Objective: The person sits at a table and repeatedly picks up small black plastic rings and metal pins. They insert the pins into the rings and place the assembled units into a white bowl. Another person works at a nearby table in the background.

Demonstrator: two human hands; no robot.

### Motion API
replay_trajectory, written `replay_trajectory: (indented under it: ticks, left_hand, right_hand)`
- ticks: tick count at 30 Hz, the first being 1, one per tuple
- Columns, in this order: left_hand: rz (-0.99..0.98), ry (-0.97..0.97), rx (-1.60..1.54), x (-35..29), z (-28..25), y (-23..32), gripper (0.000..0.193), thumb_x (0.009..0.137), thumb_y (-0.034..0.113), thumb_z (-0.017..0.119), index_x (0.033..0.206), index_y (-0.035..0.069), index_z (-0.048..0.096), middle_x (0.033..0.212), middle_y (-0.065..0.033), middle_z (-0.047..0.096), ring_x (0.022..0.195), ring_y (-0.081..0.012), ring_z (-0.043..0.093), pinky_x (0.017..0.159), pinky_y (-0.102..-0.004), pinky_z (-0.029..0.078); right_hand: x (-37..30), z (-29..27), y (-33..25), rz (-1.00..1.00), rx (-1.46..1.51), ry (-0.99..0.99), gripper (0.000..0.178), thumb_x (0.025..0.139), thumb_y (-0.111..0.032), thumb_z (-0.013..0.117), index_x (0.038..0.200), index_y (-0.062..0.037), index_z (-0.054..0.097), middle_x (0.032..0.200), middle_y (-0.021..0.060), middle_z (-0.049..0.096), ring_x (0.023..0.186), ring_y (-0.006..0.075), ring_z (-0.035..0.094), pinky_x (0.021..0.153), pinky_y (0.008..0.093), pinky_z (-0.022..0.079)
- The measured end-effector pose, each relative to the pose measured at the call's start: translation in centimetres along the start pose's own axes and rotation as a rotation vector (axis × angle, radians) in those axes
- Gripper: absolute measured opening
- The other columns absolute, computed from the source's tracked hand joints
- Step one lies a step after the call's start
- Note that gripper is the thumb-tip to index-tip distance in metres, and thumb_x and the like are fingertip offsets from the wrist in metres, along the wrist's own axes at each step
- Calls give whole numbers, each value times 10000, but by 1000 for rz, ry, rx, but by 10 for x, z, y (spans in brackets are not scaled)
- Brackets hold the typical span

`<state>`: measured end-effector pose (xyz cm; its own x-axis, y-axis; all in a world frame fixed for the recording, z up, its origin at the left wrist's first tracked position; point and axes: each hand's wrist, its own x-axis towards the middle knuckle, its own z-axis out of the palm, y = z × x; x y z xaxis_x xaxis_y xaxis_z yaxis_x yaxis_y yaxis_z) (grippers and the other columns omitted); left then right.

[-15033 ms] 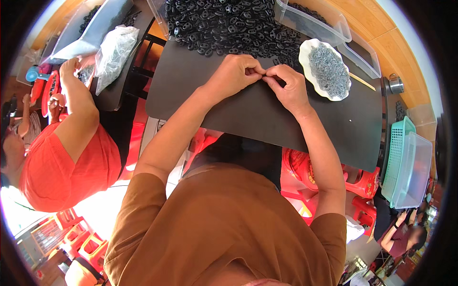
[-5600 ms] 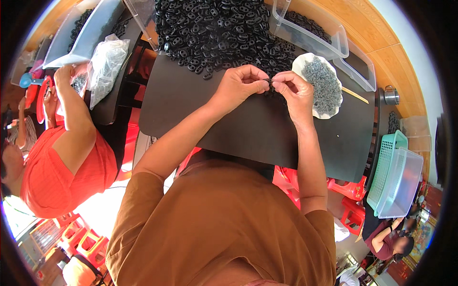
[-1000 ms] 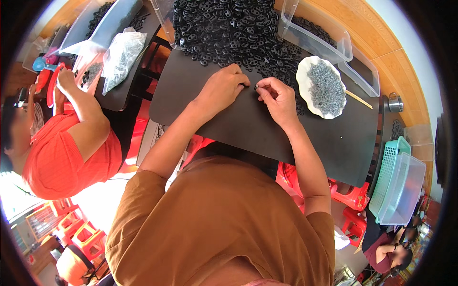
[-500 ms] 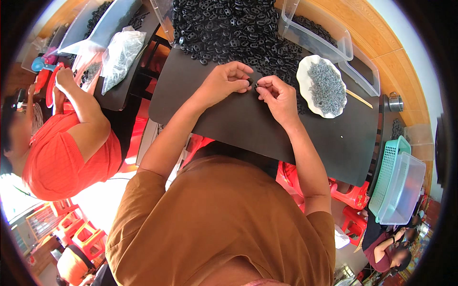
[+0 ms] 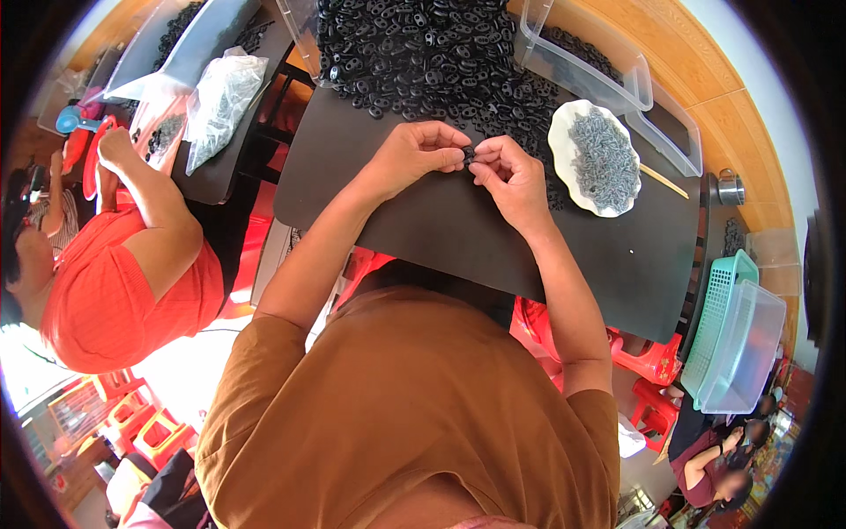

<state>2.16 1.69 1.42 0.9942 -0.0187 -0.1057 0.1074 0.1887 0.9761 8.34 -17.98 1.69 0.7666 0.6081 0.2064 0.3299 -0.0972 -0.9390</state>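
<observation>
In front of the heap, above the dark table (image 5: 397, 234), both hands meet at a small black plastic piece (image 5: 468, 156). My left hand (image 5: 410, 160) pinches it between thumb and fingertips. From the other side, the thumb and fingers of my right hand (image 5: 513, 176) are closed against it. Whether the right fingertips hold a separate small part is hidden. Beyond the hands spreads a big heap of black oval pieces (image 5: 414, 62), many with two holes. On the right stands a white scalloped plate (image 5: 564, 132) full of tiny grey parts (image 5: 604, 163) that look like springs.
A thin wooden stick (image 5: 664, 182) pokes out beside the plate. Clear plastic bins (image 5: 586, 75) stand behind it. At the right are a metal cup (image 5: 730, 189) and a green basket (image 5: 709, 326). Leftward, a person in red (image 5: 132, 282) sits by another table with a plastic bag (image 5: 225, 101).
My hands have come together: the black piece in my left fingers now meets my right fingertips, where a gap was before. The person at the left has shifted slightly.
</observation>
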Motion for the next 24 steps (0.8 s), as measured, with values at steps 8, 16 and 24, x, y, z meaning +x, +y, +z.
replay_trajectory:
  ticks: [8,16,24]
  left_hand:
    - [30,21,122,-5,5,1,230,907,68,695,1119,-21,694,892,-29,701,806,-68,639,757,-213,529]
    - [101,81,350,-11,9,0,206,889,58,701,1076,-26,707,891,-40,719,799,-70,662,734,-224,540]
    - [279,129,582,-14,17,-2,131,865,20,694,989,-19,710,860,-82,719,757,-120,682,719,-269,558]
  right_hand:
    - [-1,2,1,-5,23,10,171,848,34,712,976,-17,611,799,34,684,665,62,639,596,217,504]
    - [-3,8,2,-71,-152,64,184,818,9,749,943,-27,620,790,48,677,703,100,658,607,241,503]
    - [-5,9,-2,-142,-384,81,210,762,2,761,924,-44,635,778,87,661,708,225,660,643,330,522]
